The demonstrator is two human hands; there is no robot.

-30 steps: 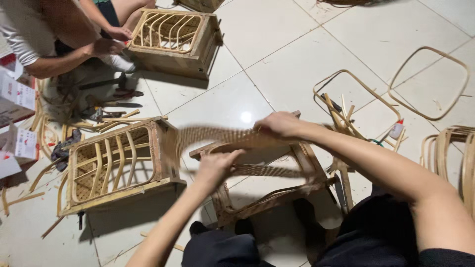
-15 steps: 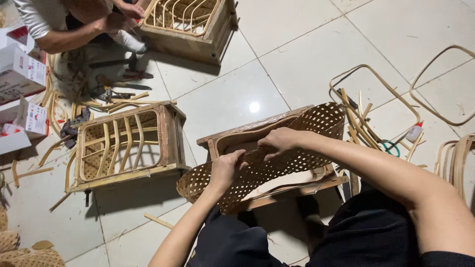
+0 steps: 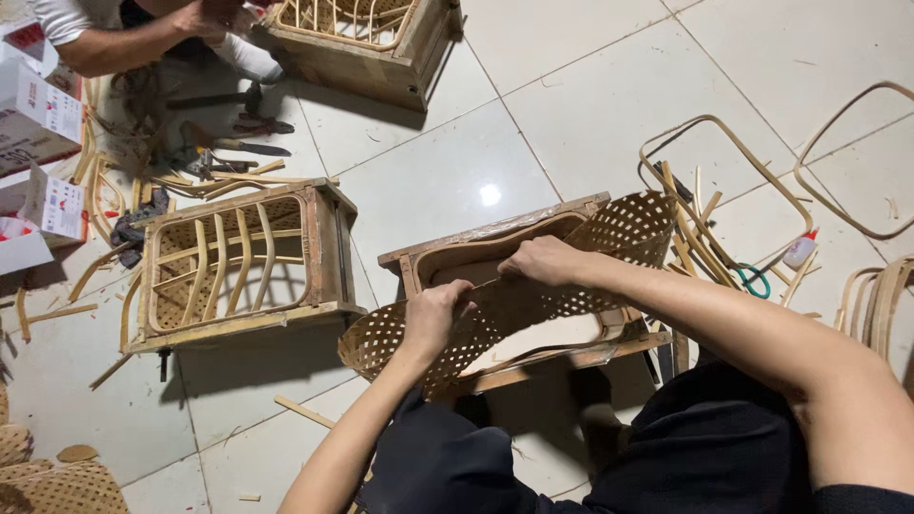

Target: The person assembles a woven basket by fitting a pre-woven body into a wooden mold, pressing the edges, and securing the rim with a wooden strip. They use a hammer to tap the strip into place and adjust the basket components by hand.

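A strip of woven cane mesh lies curved over a wooden box frame on the tiled floor in front of me. My left hand grips the mesh near its left end, pressing it against the frame's near side. My right hand is shut on the mesh's upper edge at the middle of the frame. The mesh's right end curls up past the frame's far corner.
A finished wooden box with bent cane slats stands to the left. Another person works on a third box at the top left, with tools beside them. Bent cane loops, a small glue bottle and cartons lie around.
I have lowered the woven mesh onto the wooden frame and spread it along its length. Both hands have moved down onto the frame with it.
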